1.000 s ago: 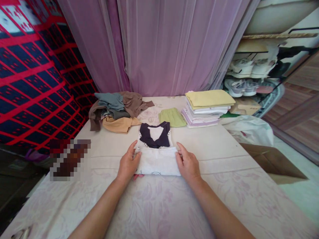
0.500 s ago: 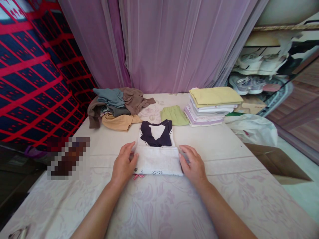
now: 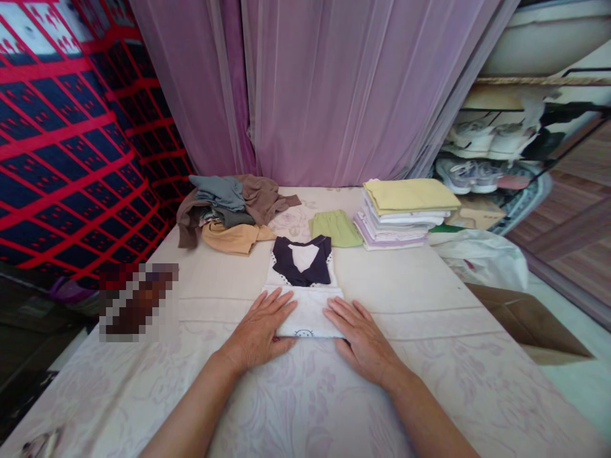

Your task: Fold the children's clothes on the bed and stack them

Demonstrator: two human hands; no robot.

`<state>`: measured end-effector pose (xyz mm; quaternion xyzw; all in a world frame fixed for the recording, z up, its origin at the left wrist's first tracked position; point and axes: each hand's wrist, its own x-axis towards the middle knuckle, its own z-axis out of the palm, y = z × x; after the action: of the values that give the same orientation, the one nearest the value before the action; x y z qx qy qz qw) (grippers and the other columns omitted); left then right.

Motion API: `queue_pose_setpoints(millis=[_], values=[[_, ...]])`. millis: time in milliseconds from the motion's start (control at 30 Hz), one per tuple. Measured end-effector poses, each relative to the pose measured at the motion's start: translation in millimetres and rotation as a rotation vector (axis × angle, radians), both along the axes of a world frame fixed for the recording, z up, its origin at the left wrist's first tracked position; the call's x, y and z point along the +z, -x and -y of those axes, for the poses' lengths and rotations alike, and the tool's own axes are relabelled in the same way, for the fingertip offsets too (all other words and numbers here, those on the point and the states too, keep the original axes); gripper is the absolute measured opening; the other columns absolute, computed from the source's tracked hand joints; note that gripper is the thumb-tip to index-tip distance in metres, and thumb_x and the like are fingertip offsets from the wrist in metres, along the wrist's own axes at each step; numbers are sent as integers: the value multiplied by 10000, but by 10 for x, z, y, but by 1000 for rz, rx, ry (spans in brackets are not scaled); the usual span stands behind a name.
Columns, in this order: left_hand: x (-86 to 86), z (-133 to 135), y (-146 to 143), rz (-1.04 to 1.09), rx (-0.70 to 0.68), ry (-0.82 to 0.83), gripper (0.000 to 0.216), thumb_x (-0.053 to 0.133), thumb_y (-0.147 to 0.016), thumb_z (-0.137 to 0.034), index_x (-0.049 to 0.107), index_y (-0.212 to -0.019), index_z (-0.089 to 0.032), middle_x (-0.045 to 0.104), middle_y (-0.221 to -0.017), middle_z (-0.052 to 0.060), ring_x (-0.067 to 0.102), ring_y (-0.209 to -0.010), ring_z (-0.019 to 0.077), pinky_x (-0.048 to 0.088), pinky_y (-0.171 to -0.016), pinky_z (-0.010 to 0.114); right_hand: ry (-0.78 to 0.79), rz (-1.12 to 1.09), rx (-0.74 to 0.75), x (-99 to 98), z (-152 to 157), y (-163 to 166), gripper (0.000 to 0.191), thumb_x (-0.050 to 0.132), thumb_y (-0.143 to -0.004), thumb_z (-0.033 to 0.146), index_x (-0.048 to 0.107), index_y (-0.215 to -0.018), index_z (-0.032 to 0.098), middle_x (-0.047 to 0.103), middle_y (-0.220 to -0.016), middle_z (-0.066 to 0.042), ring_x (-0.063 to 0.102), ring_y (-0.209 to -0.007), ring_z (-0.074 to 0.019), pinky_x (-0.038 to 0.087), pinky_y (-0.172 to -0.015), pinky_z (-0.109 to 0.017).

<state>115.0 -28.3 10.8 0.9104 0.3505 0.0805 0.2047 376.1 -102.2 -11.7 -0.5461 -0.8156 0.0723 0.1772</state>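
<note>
A small white garment (image 3: 305,304) with a dark navy collar (image 3: 302,262) lies partly folded on the pale floral sheet (image 3: 305,394). My left hand (image 3: 261,331) lies flat on its lower left part, fingers stretched out. On the lower right part rests my right hand (image 3: 359,338), also flat with the fingers spread. Neither hand grips anything.
A loose heap of brown, grey and tan clothes (image 3: 229,210) sits at the back left. A folded green piece (image 3: 335,228) and a neat stack of folded clothes (image 3: 405,211) sit at the back right. Purple curtain behind; shoe rack (image 3: 496,146), plastic bag and cardboard box (image 3: 529,324) to the right.
Both hands moved inward from the garment's side edges and now lie flat on top of its folded lower part. The camera shifted slightly.
</note>
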Motion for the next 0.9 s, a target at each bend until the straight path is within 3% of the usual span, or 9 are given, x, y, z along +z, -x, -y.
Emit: queue_pose_setpoints(millis=[133,267,333,400,500,600,767,900], values=[[73,-25,25,19,29,20,708,542,-696,-131,443,-1385,-263,380,-1489,42,284,-1398,243,182,-1153,491,-51,-53,-14,20,-37,-18,480,432,-787,81,597,-1218,215,581,-1308,-102,482,-1261,-220,301,-1095,-520],[177,-49,131,111,85,107,484,477,-740,-132,628,-1190,-228,601,-1298,47,479,-1267,229,316,-1094,426,-23,-108,1,138,-29,-29,414,402,-794,78,632,-1115,205,648,-1207,-90,565,-1162,-196,294,-1103,-496],[270,-13,200,191,127,200,344,461,-796,-196,680,-1061,-216,698,-1101,38,605,-1076,213,441,-957,347,11,-143,14,259,14,-40,393,392,-806,84,626,-1093,213,675,-1148,-73,607,-1083,-182,288,-1107,-473],[392,66,255,235,159,321,260,461,-823,-262,690,-926,-193,705,-854,14,638,-809,170,482,-731,258,78,-167,25,425,83,-58,330,384,-833,110,636,-1014,221,709,-1005,-46,645,-953,-174,331,-1071,-439],[568,191,282,259,190,453,237,477,-822,-324,631,-736,-165,569,-611,-29,517,-589,111,375,-545,200,233,-202,14,695,173,-102,240,401,-874,199,635,-831,231,678,-754,-4,632,-736,-161,472,-796,-306],[651,164,226,343,247,488,255,499,-809,-377,590,-706,-162,513,-605,-41,466,-584,96,340,-539,192,317,-273,-48,857,110,-152,211,436,-870,290,625,-798,230,628,-652,15,579,-603,-144,396,-551,-234],[569,-368,-39,525,512,481,316,597,-723,-473,591,-820,-172,527,-622,-49,467,-564,102,338,-524,197,274,-369,-310,742,-436,-153,210,455,-839,344,616,-851,210,628,-683,8,563,-618,-148,376,-559,-231],[441,-761,-232,580,732,479,493,618,-708,-533,613,-1021,-152,629,-756,11,574,-680,155,412,-594,230,192,-318,-583,537,-860,-40,323,432,-869,290,572,-1142,188,663,-810,-23,591,-710,-158,398,-634,-239]])
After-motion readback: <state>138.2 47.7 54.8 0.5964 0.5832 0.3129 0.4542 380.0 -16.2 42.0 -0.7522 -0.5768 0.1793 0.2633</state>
